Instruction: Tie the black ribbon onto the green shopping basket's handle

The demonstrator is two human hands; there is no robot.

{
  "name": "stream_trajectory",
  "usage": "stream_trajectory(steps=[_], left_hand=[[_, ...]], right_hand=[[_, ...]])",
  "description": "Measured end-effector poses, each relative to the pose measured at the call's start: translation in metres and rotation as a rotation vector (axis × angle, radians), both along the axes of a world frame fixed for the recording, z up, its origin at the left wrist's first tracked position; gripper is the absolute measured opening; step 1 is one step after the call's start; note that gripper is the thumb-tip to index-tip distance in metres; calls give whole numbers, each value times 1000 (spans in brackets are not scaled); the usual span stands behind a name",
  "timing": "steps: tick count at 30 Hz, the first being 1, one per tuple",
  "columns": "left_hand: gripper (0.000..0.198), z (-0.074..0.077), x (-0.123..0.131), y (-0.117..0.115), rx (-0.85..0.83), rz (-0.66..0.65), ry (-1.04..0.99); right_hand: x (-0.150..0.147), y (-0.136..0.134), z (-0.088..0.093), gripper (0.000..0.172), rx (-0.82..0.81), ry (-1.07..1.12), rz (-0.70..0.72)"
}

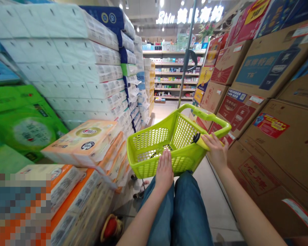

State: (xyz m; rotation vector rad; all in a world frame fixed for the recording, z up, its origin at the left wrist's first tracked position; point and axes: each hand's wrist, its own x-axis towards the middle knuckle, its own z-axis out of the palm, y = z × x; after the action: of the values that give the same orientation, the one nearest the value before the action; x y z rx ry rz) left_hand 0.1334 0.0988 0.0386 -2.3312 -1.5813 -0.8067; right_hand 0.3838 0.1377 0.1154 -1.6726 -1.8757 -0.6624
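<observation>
A lime-green shopping basket with slatted sides stands tilted before my legs, its long pull handle rising to the right. Only a small, unclear dark and green patch shows on its floor. My left hand lies against the near rim, fingers stretched out and close together, holding nothing. Over the basket's right corner, my right hand is closed around a yellow, tube-like thing with a black end. Its kind is unclear, and my fingers partly cover it.
Stacked white tissue packs rise on the left, with orange tissue packs lower down. Cardboard cartons line the right side. A glass door's black handle and stocked shelves are ahead. A red shoe-like object shows at lower left.
</observation>
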Motion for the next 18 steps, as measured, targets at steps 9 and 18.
stream_trajectory(steps=[9, 18], left_hand=[[88, -1, 3, 0, 8, 13, -66], [67, -8, -19, 9, 53, -3, -42]], right_hand=[[-78, -16, -25, 73, -60, 170, -16], [-145, -36, -45, 74, -130, 220, 123]])
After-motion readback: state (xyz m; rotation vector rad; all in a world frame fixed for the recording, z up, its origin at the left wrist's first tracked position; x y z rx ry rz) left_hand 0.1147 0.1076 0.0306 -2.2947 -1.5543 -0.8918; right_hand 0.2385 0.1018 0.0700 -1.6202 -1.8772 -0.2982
